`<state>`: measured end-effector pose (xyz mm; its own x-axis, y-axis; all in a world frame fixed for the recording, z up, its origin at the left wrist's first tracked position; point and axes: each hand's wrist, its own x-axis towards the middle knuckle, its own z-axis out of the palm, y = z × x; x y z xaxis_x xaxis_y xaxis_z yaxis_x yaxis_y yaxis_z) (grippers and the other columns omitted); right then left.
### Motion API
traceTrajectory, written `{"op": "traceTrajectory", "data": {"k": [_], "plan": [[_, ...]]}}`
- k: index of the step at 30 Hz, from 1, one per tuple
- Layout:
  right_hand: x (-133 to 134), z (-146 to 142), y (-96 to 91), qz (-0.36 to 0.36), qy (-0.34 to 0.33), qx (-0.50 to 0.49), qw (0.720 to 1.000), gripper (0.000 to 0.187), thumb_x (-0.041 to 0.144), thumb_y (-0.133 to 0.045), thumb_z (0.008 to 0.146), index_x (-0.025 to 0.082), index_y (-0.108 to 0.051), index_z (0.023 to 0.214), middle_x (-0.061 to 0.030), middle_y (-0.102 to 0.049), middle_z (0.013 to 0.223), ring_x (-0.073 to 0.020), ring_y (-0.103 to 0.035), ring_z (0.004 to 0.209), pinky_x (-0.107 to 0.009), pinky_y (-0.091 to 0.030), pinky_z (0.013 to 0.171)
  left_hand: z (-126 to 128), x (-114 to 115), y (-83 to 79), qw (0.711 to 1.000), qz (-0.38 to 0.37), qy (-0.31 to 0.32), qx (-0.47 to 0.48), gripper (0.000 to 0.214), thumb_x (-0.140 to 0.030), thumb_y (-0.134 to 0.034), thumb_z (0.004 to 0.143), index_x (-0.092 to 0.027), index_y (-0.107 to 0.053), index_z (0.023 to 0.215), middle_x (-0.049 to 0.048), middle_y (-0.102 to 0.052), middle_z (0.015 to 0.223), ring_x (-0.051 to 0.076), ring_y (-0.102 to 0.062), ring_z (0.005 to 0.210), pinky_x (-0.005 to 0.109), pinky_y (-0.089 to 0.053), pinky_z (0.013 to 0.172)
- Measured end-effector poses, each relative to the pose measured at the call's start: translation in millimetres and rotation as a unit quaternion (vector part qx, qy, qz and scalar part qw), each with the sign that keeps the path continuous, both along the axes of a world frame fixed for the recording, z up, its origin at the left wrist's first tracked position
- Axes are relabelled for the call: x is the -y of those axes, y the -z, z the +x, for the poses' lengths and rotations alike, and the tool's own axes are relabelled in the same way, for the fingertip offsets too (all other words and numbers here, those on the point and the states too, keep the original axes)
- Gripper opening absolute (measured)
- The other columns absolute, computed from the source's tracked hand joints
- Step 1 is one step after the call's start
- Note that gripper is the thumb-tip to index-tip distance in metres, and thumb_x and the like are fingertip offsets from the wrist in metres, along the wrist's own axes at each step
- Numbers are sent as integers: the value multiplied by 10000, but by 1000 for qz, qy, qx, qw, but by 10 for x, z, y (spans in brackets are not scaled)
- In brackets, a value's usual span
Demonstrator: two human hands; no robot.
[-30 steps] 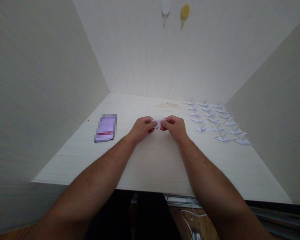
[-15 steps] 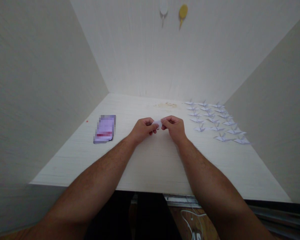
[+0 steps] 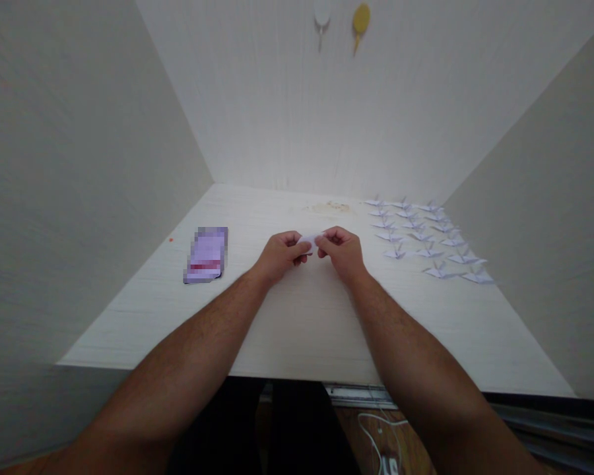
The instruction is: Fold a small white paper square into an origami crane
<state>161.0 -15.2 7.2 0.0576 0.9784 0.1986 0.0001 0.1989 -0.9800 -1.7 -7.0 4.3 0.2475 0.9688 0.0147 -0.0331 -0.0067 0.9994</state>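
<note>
The small piece of white folded paper [image 3: 307, 239] sits between the two hands, above the middle of the counter [image 3: 307, 323], and it is the nearest thing to either grip. The left hand [image 3: 282, 257] has its thumb laid over the near face of the paper at its left end, with the other fingers curled behind and below, so that grip is closed down to a pinch with the paper caught in it. The right hand [image 3: 344, 251] meets the paper at its right end, thumb and forefinger drawn together on the edge; this grip is narrow too, and the paper reaches right into it. The paper bridges the short gap between the two thumbs, and much of it is hidden by them, so its exact folds cannot be told. Both forearms come in from the near edge of the counter. To the right of the right hand, well apart from the paper, white folded paper birds [image 3: 428, 252] stand in rough rows near the side wall [image 3: 534, 218]. On the left, also well apart from the hands, lies a flat purple item [image 3: 208, 249], blurred into blocks, with a reddish band across its lower part.
</note>
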Motion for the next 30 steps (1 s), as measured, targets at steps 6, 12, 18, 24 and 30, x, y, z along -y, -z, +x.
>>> {"op": "traceTrajectory", "data": {"k": [6,12,18,24,30], "plan": [[16,-23,-20,-5,0,-17,1000,199,354,-744,678,198,-622,658,26,-625,534,-108,-556,492,-244,-445,511,31,46,-26,999,-7,19,34,286,-370,-761,716,-155,-590,795,43,-702,736,142,-662,626,226,-462,525],[42,-25,-52,-3,-18,24,1000,183,354,-721,697,195,-642,657,11,-644,550,-106,-547,486,-247,-443,502,42,60,-42,1000,0,3,30,349,-443,-763,720,-152,-581,781,41,-681,724,133,-647,574,207,-414,455],[21,9,-36,-3,-6,26,1000,153,321,-709,702,190,-640,664,23,-617,508,-108,-550,467,-247,-435,504,27,52,-36,1000,-3,-3,13,288,-392,-738,732,-157,-574,754,39,-681,684,151,-661,564,214,-417,445],[28,11,-57,-12,-8,42,999,134,304,-696,696,191,-636,656,26,-609,492,-107,-537,453,-245,-413,487,22,62,-50,1000,-6,3,9,275,-381,-737,724,-158,-576,740,35,-676,664,138,-646,547,219,-435,465],[41,5,-55,-2,-8,45,999,124,293,-690,700,192,-639,649,25,-612,502,-107,-539,460,-242,-408,483,17,62,-54,1000,-15,8,19,270,-388,-735,731,-157,-594,734,33,-673,661,123,-621,518,224,-433,463]]}}
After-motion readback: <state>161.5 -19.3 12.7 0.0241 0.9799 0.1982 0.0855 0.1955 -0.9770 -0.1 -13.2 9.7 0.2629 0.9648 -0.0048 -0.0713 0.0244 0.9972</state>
